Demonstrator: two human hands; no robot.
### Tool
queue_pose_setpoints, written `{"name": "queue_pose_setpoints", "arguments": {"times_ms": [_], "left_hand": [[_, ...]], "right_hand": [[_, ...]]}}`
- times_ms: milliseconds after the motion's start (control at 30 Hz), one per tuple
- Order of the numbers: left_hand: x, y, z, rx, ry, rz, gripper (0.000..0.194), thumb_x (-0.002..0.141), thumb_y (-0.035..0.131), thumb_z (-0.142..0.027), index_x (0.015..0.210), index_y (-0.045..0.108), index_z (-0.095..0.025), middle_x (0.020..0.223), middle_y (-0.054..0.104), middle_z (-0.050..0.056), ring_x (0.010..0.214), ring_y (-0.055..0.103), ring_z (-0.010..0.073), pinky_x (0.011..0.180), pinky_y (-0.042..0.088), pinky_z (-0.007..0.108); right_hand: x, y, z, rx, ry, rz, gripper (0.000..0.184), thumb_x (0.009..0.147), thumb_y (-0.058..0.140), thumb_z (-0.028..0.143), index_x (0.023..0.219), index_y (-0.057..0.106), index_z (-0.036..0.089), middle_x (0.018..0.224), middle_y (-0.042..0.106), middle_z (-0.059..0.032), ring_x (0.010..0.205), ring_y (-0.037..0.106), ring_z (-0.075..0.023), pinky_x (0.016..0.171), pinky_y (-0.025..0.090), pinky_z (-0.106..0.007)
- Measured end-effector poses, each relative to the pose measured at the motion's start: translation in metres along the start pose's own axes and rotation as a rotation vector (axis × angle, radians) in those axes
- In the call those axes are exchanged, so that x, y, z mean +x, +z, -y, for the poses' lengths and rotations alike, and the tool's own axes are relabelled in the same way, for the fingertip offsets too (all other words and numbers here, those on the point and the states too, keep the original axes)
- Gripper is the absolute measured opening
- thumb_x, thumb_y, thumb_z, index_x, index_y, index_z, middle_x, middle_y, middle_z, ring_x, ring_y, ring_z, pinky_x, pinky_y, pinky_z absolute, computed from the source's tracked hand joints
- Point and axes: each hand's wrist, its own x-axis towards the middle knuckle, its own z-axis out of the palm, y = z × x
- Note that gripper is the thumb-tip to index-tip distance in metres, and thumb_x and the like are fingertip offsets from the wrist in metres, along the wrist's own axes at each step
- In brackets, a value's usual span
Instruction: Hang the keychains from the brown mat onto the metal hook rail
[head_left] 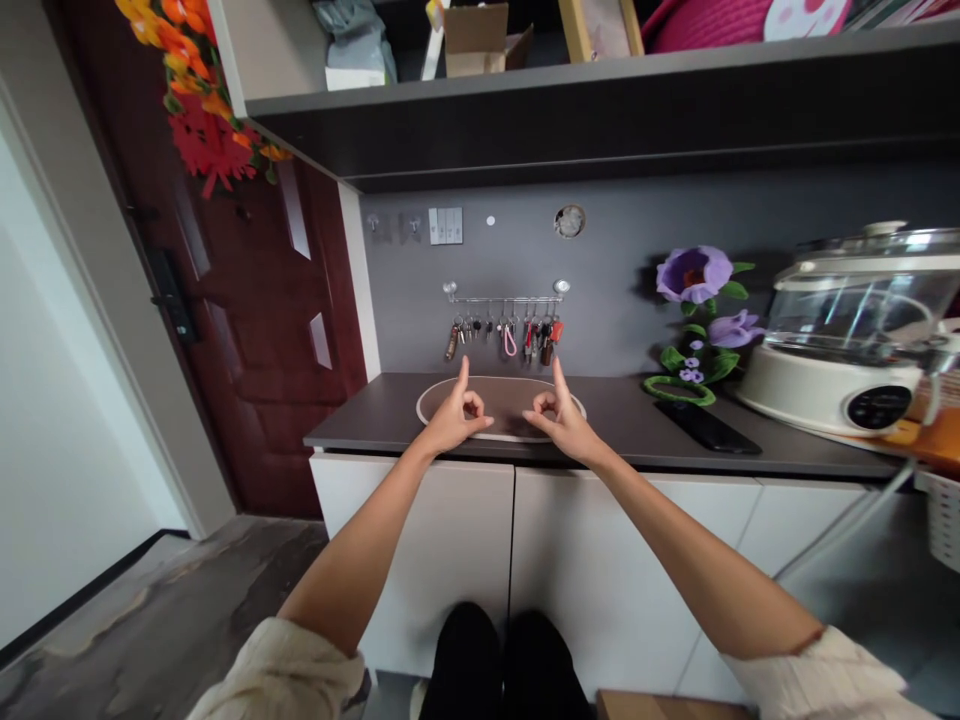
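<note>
My left hand is raised over the left part of an oval brown mat with a pale rim. Its index finger points up and its thumb stretches to the right, while the other fingers curl in. Mirroring it, my right hand hovers over the mat's right part, index finger up and thumb out to the left. Neither hand holds anything, and a gap lies between the two thumbs. Behind them, several keys and key fobs hang from a metal hook rail on the grey wall.
The dark countertop tops white cabinets. To the right lie a black phone, purple artificial flowers and a white appliance with a clear bowl. A dark shelf overhangs the counter. At left stands a dark red door.
</note>
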Motion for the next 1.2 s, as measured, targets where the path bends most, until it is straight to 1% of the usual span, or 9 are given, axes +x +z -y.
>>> {"name": "queue_pose_setpoints", "arguments": {"times_ms": [100,233,367,500,633,800,900,1033,1200], "left_hand": [[0.019,-0.014,0.008,0.059,-0.016,-0.053,0.093,0.063,0.063,-0.026,0.135,0.004,-0.023,0.069,0.053,-0.004,0.065,0.050,0.0080,0.073,0.038,0.023],[0.063,-0.044,0.040,0.220,-0.087,-0.287,0.087,0.060,0.065,-0.037,0.133,0.021,-0.019,0.095,0.056,0.005,0.089,0.052,0.0146,0.084,0.036,0.028],[0.115,-0.073,0.080,0.268,-0.240,-0.465,0.090,0.050,0.071,-0.042,0.127,0.032,-0.014,0.120,0.045,0.013,0.112,0.041,0.0229,0.093,0.029,0.032],[0.164,-0.084,0.111,0.178,-0.319,-0.537,0.090,0.045,0.074,-0.040,0.122,0.035,-0.015,0.127,0.039,0.016,0.116,0.037,0.0254,0.095,0.028,0.034],[0.197,-0.074,0.133,-0.052,-0.319,-0.574,0.080,0.047,0.075,-0.036,0.114,0.037,-0.015,0.117,0.049,0.016,0.100,0.052,0.0206,0.085,0.038,0.032],[0.213,-0.050,0.147,-0.245,-0.273,-0.597,0.058,0.048,0.075,-0.034,0.096,0.045,-0.016,0.090,0.060,0.006,0.076,0.057,0.0125,0.073,0.043,0.027],[0.218,-0.037,0.148,-0.404,-0.281,-0.559,0.052,0.050,0.074,-0.032,0.090,0.045,-0.018,0.084,0.060,0.002,0.070,0.058,0.0106,0.066,0.045,0.025],[0.225,-0.021,0.143,-0.640,-0.289,-0.558,0.059,0.051,0.075,-0.025,0.097,0.037,-0.025,0.081,0.058,-0.002,0.064,0.060,0.0104,0.060,0.048,0.025],[0.233,-0.006,0.134,-0.890,-0.244,-0.542,0.053,0.060,0.070,-0.020,0.095,0.031,-0.029,0.081,0.056,-0.006,0.062,0.061,0.0112,0.059,0.051,0.029]], "right_hand": [[0.017,-0.010,-0.009,-0.049,0.033,-0.050,0.087,0.069,0.059,0.031,0.136,0.003,0.025,0.074,0.053,0.0025,0.067,0.050,-0.0101,0.071,0.044,-0.028],[0.055,-0.038,-0.033,-0.097,0.115,-0.187,0.081,0.066,0.061,0.038,0.134,0.019,0.025,0.094,0.055,-0.0038,0.087,0.053,-0.0156,0.085,0.040,-0.035],[0.101,-0.068,-0.064,-0.132,0.326,-0.401,0.094,0.052,0.070,0.043,0.132,0.023,0.021,0.119,0.046,-0.0115,0.109,0.044,-0.0250,0.090,0.037,-0.038],[0.142,-0.084,-0.101,-0.059,0.442,-0.593,0.103,0.043,0.074,0.043,0.128,0.024,0.017,0.124,0.041,-0.0148,0.111,0.043,-0.0262,0.091,0.036,-0.038],[0.169,-0.074,-0.137,0.068,0.423,-0.670,0.088,0.044,0.073,0.042,0.118,0.032,0.017,0.109,0.052,-0.0107,0.097,0.052,-0.0200,0.089,0.039,-0.033],[0.182,-0.039,-0.162,0.103,0.312,-0.743,0.068,0.046,0.072,0.043,0.101,0.039,0.019,0.099,0.056,-0.0042,0.087,0.055,-0.0158,0.084,0.042,-0.031],[0.187,-0.017,-0.165,0.159,0.249,-0.768,0.066,0.049,0.070,0.044,0.101,0.036,0.021,0.102,0.055,-0.0049,0.088,0.055,-0.0151,0.079,0.045,-0.030],[0.195,0.007,-0.159,0.264,0.222,-0.749,0.071,0.054,0.067,0.046,0.109,0.027,0.024,0.104,0.055,-0.0053,0.083,0.059,-0.0153,0.067,0.050,-0.029],[0.203,0.016,-0.147,0.323,0.229,-0.911,0.066,0.059,0.064,0.043,0.110,0.025,0.026,0.111,0.051,-0.0068,0.086,0.058,-0.0150,0.072,0.051,-0.028]]}}
